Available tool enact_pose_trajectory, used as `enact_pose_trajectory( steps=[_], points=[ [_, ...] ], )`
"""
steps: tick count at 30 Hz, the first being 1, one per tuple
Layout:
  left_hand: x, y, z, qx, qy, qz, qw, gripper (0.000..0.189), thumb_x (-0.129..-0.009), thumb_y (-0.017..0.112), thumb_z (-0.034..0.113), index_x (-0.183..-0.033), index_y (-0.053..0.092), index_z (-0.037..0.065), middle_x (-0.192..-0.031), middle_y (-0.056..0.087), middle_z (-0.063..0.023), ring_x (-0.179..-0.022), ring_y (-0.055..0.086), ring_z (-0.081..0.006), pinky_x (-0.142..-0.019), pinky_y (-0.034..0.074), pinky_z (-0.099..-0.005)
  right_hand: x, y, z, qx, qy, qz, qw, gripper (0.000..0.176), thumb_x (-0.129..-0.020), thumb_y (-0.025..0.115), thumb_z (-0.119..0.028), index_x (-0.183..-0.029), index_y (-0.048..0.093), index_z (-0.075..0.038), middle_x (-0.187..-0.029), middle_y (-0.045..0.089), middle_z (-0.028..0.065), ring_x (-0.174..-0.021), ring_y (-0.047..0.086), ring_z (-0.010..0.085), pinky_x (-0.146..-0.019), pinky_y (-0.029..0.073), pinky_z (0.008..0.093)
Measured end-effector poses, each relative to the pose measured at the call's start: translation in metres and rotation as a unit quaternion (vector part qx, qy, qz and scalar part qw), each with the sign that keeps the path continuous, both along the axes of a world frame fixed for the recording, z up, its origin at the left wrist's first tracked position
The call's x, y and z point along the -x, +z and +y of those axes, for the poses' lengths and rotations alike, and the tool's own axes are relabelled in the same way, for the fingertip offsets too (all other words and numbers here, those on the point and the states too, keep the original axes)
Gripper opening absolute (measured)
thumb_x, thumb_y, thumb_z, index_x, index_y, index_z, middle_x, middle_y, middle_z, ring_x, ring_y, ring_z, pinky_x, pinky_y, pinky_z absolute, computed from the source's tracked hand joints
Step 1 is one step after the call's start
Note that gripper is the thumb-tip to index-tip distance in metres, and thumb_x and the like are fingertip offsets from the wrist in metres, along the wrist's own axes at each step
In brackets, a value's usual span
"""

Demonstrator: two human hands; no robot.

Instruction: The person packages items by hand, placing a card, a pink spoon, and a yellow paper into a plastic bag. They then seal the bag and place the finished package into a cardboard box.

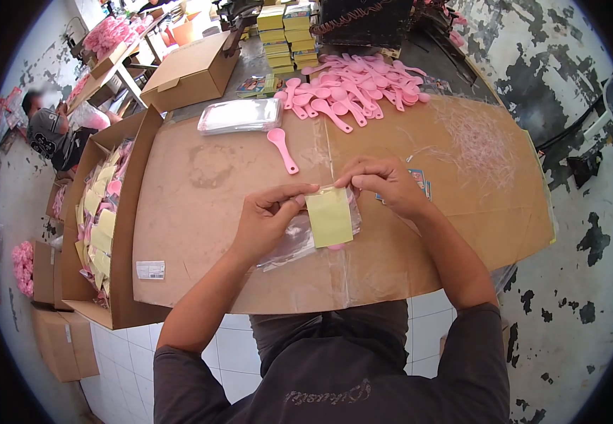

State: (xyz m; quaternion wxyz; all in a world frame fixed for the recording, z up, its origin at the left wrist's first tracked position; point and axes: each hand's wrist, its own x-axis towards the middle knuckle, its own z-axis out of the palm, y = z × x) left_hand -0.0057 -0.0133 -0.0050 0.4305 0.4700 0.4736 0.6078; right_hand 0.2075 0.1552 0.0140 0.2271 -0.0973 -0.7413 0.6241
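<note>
In front of me a clear plastic bag (287, 240) lies over the cardboard sheet, with a pale yellow card (330, 218) in or on it. A bit of pink shows below the card's lower edge. My left hand (272, 210) pinches the bag's top edge at the card's left corner. My right hand (385, 182) pinches the same edge at the right corner. Some small printed cards (423, 185) lie partly hidden behind my right hand. Beyond my hands rests a single pink spoon (282, 150).
A heap of pink spoons (363, 85), a stack of clear bags (240, 116) and card stacks (285, 35) stand at the back. Plastic strips (476, 141) lie right. An open carton (126, 233) of filled bags is left. Another person (49, 127) sits far left.
</note>
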Motion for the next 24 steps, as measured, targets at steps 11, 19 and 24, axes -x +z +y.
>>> enact_pose_trajectory(
  steps=[11, 19, 24],
  points=[
    [-0.002, 0.003, 0.001, 0.058, 0.011, -0.012, 0.998, 0.027, -0.101, 0.067, 0.006, -0.125, 0.070, -0.005, -0.111, 0.075, -0.0118, -0.099, 0.071, -0.0143, -0.089, 0.060, -0.0305, 0.002, -0.009, 0.001, 0.043, 0.035, -0.008, 0.998, 0.026, -0.095, 0.072, -0.003, -0.120, 0.070, 0.001, -0.106, 0.069, 0.0065, -0.096, 0.066, 0.0113, -0.082, 0.054, 0.0271],
    [-0.004, 0.009, 0.001, 0.011, 0.037, -0.013, 0.999, 0.032, -0.101, 0.068, 0.005, -0.131, 0.066, -0.005, -0.111, 0.075, -0.0111, -0.099, 0.071, -0.0148, -0.091, 0.060, -0.0307, 0.002, 0.003, -0.017, 0.004, 0.046, -0.073, 0.996, 0.049, -0.094, 0.072, -0.001, -0.139, 0.053, 0.000, -0.101, 0.065, 0.0055, -0.094, 0.062, 0.0101, -0.081, 0.052, 0.0267],
    [0.001, 0.017, -0.010, 0.050, -0.051, 0.048, 0.996, 0.034, -0.100, 0.069, 0.007, -0.131, 0.063, -0.004, -0.111, 0.075, -0.0110, -0.097, 0.072, -0.0151, -0.084, 0.062, -0.0297, -0.001, 0.007, -0.018, 0.012, 0.037, -0.051, 0.998, 0.049, -0.093, 0.072, -0.001, -0.139, 0.054, -0.001, -0.102, 0.066, 0.0062, -0.090, 0.065, 0.0129, -0.081, 0.054, 0.0285]
  ],
)
